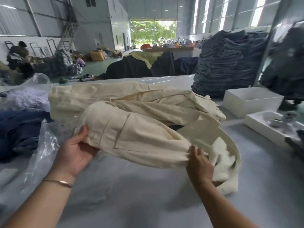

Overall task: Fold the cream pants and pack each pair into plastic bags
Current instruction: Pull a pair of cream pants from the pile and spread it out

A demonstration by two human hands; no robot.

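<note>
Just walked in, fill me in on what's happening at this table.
A person is handling cream pants over a grey table. The left hand holds one end, the right hand pinches the other. More cream pants lie heaped behind. A clear plastic bag lies at left; nothing is bagged yet.

garment warehouse | tall stacks of folded jeans (220, 63) | clothing heaps (62, 63) | high metal walls (18, 18)

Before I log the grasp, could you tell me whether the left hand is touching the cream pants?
Touching. The head view shows the left hand gripping one end of the cream pants, thumb on top of the fabric and palm beneath it.
</note>
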